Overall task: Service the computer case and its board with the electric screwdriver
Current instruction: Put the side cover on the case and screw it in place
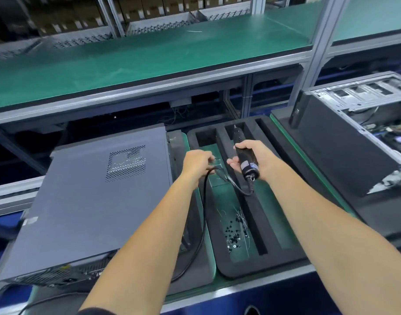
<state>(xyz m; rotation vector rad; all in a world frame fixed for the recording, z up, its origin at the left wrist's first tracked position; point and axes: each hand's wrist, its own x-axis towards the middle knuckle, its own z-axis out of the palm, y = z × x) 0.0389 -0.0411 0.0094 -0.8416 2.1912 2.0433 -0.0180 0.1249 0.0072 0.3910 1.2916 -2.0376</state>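
Black foam tray [231, 267] sits centre on the green bench mat, long slots running near to far. Right hand [251, 158] grasps the screwdriver [246, 155], fingers wrapped round its black body, bit end pointing far, over the tray's far half. Cord [204, 201] leaves the screwdriver's near end, loops left and runs down toward the near edge. Left hand [196, 163] pinches the cord with curled fingers, just left of the screwdriver, hands near each other but apart. Small black screws [234, 235] lie scattered in the tray's wide green-floored slot, near half, with some thin wires beside them. Grey closed case [90, 205] lies flat left of the tray, vent grille on its top panel, near edge showing ports. Second case [358, 137], open, stands at far right, well apart; board and cables inside, blurred. Green shelf [126, 64] runs across above the bench, far side.
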